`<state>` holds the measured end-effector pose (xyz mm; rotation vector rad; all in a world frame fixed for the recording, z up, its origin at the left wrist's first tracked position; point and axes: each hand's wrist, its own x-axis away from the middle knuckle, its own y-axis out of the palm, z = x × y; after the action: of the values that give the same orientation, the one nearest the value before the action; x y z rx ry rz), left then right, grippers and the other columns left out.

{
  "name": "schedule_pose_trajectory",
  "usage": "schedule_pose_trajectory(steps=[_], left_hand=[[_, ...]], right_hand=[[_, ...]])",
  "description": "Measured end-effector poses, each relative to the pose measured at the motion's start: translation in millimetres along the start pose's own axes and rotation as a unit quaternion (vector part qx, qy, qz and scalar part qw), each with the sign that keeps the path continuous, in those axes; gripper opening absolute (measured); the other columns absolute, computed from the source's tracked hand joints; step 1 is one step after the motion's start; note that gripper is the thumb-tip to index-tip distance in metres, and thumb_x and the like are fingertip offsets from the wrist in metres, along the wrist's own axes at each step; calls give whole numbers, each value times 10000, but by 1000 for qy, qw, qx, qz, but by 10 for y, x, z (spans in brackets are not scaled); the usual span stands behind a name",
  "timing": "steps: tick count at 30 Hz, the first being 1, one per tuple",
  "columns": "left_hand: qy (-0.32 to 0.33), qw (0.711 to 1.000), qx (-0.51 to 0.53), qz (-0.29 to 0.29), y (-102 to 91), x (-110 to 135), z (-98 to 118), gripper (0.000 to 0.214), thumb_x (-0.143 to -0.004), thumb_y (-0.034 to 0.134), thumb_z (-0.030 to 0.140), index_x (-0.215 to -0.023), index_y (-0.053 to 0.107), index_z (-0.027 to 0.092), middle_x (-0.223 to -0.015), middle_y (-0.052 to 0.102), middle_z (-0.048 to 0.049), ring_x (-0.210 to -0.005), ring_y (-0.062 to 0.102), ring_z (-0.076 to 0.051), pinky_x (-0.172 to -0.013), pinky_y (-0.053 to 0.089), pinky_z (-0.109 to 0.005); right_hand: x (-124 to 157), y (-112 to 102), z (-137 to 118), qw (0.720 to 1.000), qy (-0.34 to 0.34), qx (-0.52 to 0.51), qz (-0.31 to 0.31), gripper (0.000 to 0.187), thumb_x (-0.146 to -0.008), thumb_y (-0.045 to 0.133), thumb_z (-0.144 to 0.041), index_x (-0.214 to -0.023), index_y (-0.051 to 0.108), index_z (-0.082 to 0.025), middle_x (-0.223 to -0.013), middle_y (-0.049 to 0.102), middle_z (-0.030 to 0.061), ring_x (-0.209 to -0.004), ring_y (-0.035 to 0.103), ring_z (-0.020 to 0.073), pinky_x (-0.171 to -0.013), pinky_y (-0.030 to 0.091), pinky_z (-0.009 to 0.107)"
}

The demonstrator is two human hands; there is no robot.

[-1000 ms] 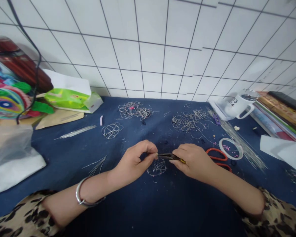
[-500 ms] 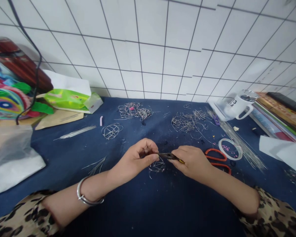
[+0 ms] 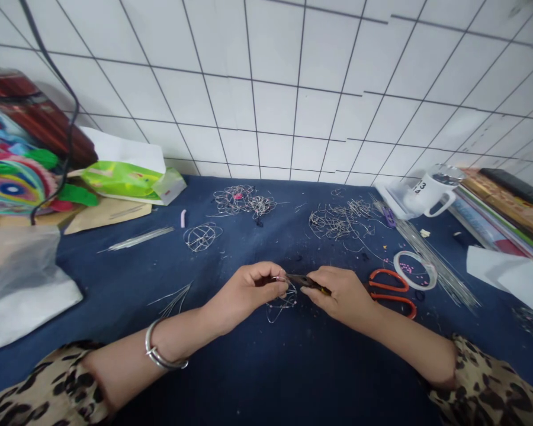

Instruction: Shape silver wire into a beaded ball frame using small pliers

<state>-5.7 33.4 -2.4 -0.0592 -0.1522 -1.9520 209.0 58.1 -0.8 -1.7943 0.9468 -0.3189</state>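
My left hand [image 3: 253, 293] pinches a small wire frame [image 3: 281, 306] between thumb and fingers; its thin loops hang below the fingertips. Wrapped round the handles of dark-jawed pliers [image 3: 299, 280] is my right hand [image 3: 340, 294], and a bit of yellow handle shows under it. The jaws point left and meet the wire frame at my left fingertips. Whether they clamp a wire there is too small to tell. Right of my right hand lie red-handled scissors [image 3: 388, 283], partly hidden behind the forearm.
Behind my hands are a round wire frame [image 3: 201, 236], a wire pile with a pink bit [image 3: 237, 200] and a tangled wire heap [image 3: 333, 220]. Rightward are a white ring dish [image 3: 415, 270] with pink beads, straight wires [image 3: 439, 263] and a mug [image 3: 435, 190]. Plastic bag [image 3: 26, 290] at left.
My left fingers have lowered slightly and rolled more closed, and the wire frame has turned a little with them. The pliers stay at my left fingertips in my right hand.
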Motion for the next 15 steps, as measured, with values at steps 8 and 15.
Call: schedule_pose_trajectory(steps=[8,15], left_hand=[[12,998,44,37,41,18,-26,81,-803,600,217,-835,585,144,-737,592,-6,-704,531,-111,-686,421,-246],[-3,998,55,38,45,12,-49,89,-794,612,213,-855,601,148,-733,582,-1,-679,514,-101,-649,413,-232]], right_hand=[[-7,-15,-35,999,21,-29,-8,221,-865,467,-334,-779,593,-173,-671,524,-8,-633,472,98,-607,344,210],[11,12,-24,999,28,-36,1,226,-868,463,-342,-780,596,-181,-667,527,-12,-641,475,100,-614,343,212]])
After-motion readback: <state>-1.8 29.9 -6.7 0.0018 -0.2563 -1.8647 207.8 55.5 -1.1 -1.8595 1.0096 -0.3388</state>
